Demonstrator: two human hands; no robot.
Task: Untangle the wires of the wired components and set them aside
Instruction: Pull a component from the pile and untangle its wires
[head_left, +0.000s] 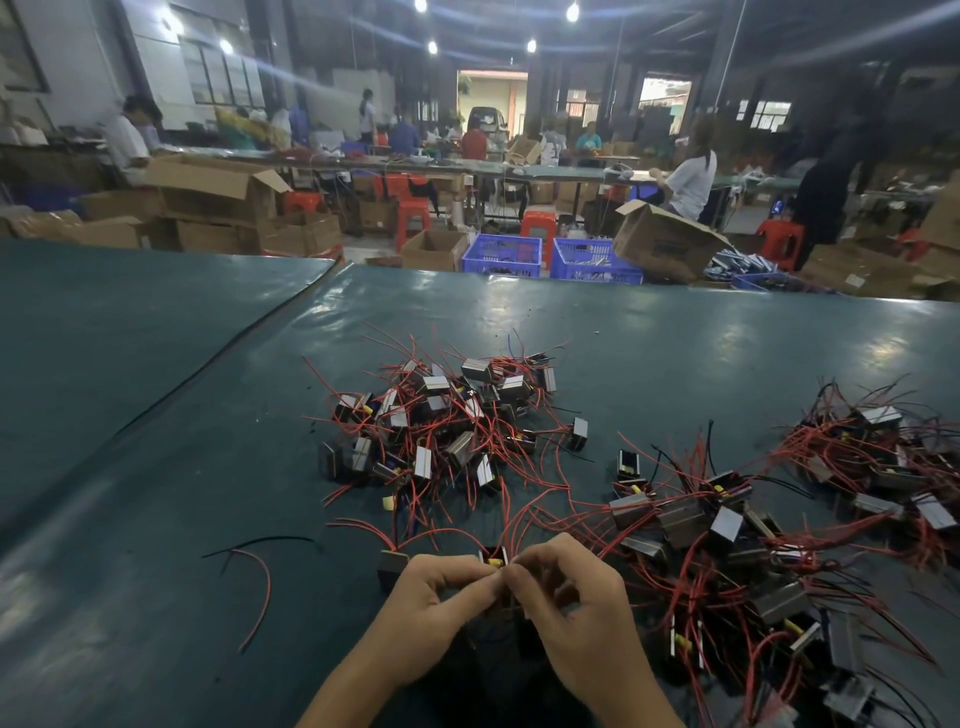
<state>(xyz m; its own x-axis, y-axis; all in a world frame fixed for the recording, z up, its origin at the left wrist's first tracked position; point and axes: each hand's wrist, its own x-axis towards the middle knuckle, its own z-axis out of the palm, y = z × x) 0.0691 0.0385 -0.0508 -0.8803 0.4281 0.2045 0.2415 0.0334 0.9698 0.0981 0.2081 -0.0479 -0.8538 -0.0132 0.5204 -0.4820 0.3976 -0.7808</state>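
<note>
A small dark wired component (493, 558) with a yellow patch and red wires sits between both hands at the near edge of the green table (156, 415). My left hand (441, 597) pinches it from the left, fingers curled. From the right, my right hand (571, 592) pinches it or its wires at the fingertips. Its red wires run up toward a tangled pile of components (441, 426) in the middle. Another dark component (392, 566) lies just left of my left hand.
More wired components spread along the right (727, 545) and far right (883, 457). A loose red and black wire (260, 587) lies to the left. Beyond the table's far edge stand blue crates (504, 254), cardboard boxes (665, 244), red stools and seated workers.
</note>
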